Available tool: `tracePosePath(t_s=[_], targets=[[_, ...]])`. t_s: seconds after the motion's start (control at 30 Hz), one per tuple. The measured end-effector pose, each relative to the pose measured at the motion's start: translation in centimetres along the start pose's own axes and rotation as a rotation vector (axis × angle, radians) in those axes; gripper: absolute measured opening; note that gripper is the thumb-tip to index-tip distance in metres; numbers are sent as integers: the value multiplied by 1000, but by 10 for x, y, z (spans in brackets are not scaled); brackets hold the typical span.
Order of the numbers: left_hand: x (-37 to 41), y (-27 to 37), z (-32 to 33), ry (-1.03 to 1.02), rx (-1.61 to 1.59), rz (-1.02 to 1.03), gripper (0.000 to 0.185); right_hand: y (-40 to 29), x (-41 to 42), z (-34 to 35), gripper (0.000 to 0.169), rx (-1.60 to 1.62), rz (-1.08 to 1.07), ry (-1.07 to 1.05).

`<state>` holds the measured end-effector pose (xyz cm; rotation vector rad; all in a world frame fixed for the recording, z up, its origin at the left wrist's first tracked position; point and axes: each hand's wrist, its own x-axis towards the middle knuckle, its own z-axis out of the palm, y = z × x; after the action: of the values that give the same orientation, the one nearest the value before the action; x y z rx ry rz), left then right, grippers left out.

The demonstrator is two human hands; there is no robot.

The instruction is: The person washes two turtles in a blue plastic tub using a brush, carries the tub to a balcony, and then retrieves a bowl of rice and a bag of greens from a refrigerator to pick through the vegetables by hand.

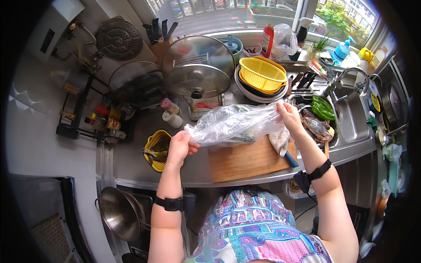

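A clear plastic bag is stretched between my two hands, above the far part of a wooden cutting board. My left hand grips its left end, and my right hand pinches the right end. Something greenish shows through the film, but I cannot tell what it is. Below my right wrist lie a light cloth and a blue handle at the board's right edge. Left of my left hand stands a yellow basket with dark greenish vegetable matter inside.
Two shakers stand behind my left hand. Large glass lids and stacked bowls with a yellow colander are at the back. A green pepper and a fish lie beside the sink. A wok sits lower left.
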<state>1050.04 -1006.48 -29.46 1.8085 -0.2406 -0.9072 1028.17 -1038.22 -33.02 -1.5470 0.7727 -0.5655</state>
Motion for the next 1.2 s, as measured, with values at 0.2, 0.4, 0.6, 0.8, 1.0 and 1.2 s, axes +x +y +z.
tracePosePath(t_s=[0.2, 0.4, 0.6, 0.8, 1.0, 1.2], targets=[[3, 1, 5, 18, -84, 65, 32, -68, -31, 29, 15, -364, -646, 299], [1, 15, 37, -340, -604, 16, 37, -72, -71, 87, 29, -568, -842, -396], [3, -2, 18, -395, -852, -42, 25, -58, -37, 44, 13, -625, -526, -291], [-4, 4, 25, -263, -646, -64, 10, -68, -28, 0, 18, -489, -423, -330], [0, -4, 40, -318, -751, 73, 18, -115, -66, 37, 33, -463, -743, -549], [7, -17, 35, -353, -1071, -41, 28, -11, -26, 59, 44, -728, -440, -313]])
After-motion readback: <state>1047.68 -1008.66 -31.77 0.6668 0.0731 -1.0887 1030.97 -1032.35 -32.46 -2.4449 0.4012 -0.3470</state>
